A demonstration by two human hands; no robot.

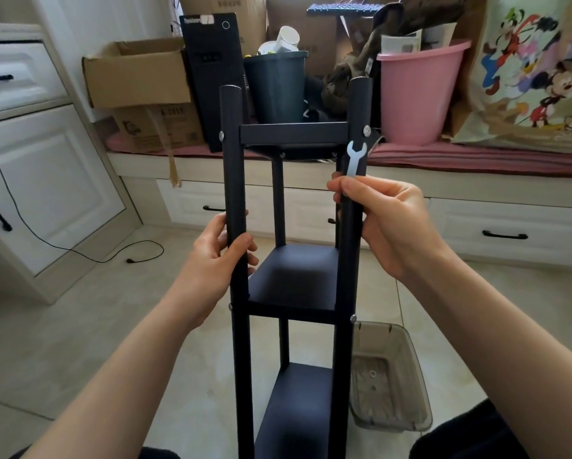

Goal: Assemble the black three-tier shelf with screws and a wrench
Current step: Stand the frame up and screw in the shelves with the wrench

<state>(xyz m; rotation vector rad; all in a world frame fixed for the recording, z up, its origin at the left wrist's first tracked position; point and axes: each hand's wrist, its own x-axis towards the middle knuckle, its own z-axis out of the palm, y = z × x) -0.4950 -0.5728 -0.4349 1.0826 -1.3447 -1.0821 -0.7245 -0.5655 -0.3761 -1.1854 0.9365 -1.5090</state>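
The black three-tier shelf (pixel 294 276) stands upright in front of me, all three black trays fixed between four poles by silver screws. My left hand (pixel 218 256) grips the near left pole (pixel 233 180) just above the middle tray. My right hand (pixel 380 220) holds the near right pole (pixel 352 246) and pinches a small flat silver wrench (pixel 355 158) against it. The wrench's open jaw points up, just below the top right screw (pixel 366 130).
A clear plastic bin (pixel 389 376) with a washer and a small part lies on the tiled floor right of the shelf. Behind stand a bench with cardboard boxes (pixel 135 74), a black bin (pixel 276 86) and a pink tub (pixel 417 91). White cabinets line the left.
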